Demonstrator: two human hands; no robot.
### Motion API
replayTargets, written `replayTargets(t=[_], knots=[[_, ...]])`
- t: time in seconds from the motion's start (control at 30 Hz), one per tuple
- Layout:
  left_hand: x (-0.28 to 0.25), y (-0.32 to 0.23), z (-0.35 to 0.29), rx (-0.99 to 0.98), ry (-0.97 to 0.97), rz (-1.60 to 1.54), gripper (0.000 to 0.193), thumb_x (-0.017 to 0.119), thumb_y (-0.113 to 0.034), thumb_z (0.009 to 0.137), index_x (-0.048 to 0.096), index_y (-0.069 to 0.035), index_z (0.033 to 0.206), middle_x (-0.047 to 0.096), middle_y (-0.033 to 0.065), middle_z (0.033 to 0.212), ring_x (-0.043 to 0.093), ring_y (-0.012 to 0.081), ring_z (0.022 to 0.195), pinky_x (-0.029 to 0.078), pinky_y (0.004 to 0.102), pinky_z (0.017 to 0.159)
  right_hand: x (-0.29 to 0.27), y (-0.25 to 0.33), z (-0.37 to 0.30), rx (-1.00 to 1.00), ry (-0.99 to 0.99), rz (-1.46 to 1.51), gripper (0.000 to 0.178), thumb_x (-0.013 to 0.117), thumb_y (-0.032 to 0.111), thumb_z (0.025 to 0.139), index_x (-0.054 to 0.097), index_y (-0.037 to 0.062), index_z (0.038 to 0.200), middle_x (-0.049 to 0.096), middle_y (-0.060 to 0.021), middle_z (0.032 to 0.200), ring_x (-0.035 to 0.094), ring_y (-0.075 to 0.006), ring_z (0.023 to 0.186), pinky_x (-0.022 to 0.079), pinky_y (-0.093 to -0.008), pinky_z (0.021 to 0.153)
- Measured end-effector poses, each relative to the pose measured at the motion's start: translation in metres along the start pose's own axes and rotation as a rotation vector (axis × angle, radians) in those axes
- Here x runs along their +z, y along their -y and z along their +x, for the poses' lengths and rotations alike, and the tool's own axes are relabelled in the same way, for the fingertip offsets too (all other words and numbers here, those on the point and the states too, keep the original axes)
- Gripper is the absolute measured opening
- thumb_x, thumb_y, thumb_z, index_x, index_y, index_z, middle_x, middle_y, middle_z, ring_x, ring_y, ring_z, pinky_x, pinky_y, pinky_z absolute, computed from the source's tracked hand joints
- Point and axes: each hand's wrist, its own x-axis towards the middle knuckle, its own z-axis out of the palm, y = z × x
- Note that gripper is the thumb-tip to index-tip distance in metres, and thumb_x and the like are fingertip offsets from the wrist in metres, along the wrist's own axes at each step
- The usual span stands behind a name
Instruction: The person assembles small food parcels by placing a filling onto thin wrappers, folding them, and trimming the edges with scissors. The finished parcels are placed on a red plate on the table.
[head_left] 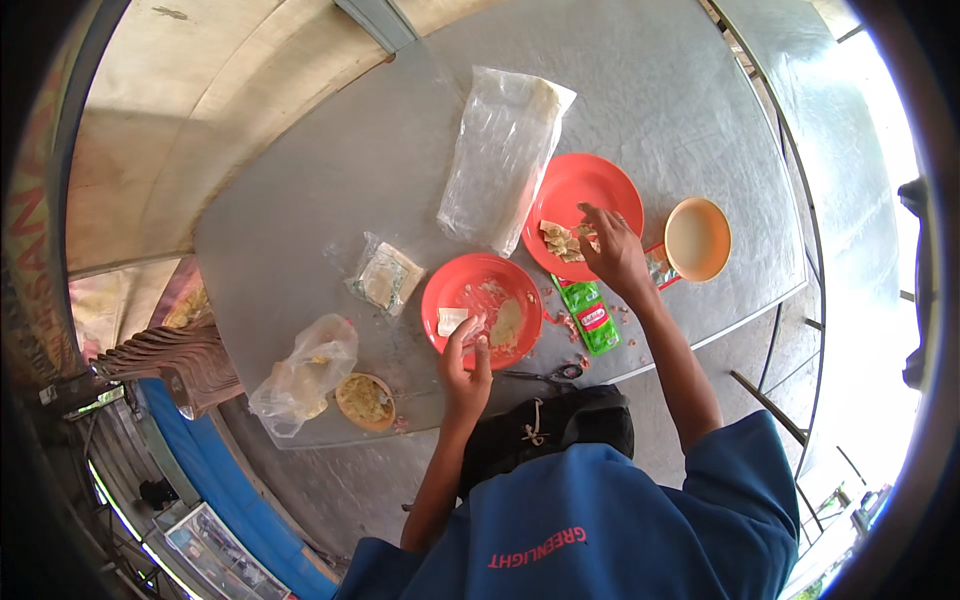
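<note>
My left hand (pixel 464 372) is raised over the near edge of a red plate (pixel 467 275), thumb and fingers apart, with nothing visible between them. On that plate lie a small white square piece (pixel 453 321), whitish smears and a flat pale patch (pixel 507 324). My right hand (pixel 617 250) reaches over a second red plate (pixel 592 180), farther right, its fingers spread. Beside those fingers sit several pale, folded food pieces (pixel 560 241). Whether a fingertip touches one, I cannot tell.
Green packets (pixel 590 315), scissors (pixel 548 375) and reddish scraps lie near the table's front edge. An orange bowl (pixel 724 240) holds whitish liquid. Leftward are a bowl of yellowish filling (pixel 365 402), a plastic bag (pixel 310 375) and a small packet (pixel 386 277). A large clear bag (pixel 503 155) lies behind.
</note>
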Motion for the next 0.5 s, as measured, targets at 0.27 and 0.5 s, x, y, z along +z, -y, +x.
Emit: replayTargets(t=[0.27, 0.5], knots=[[-0.005, 0.011, -0.009, -0.100, -0.041, 0.037, 0.030, 0.059, -0.006, 0.098, 0.058, 0.004, 0.127, 0.068, 0.0198, 0.120, 0.068, 0.0290, 0.109, 0.056, 0.0365, 0.088, 0.009, -0.020, 0.002, -0.046, 0.077, -0.010, 0.054, 0.070, 0.005, 0.080, 0.053, 0.0038, 0.132, 0.066, -0.0157, 0.109, 0.064, -0.0353, 0.101, 0.052, -0.0466, 0.089], [-0.004, 0.011, -0.011, -0.116, -0.025, 0.056, 0.028, 0.059, -0.006, 0.098, 0.060, 0.003, 0.125, 0.069, 0.0196, 0.119, 0.069, 0.0269, 0.107, 0.056, 0.0348, 0.085, -0.002, -0.020, -0.001, -0.048, 0.118, 0.044, 0.056, 0.066, 0.004, 0.078, 0.052, 0.0029, 0.133, 0.065, -0.0184, 0.110, 0.064, -0.0379, 0.102, 0.050, -0.0478, 0.094]])
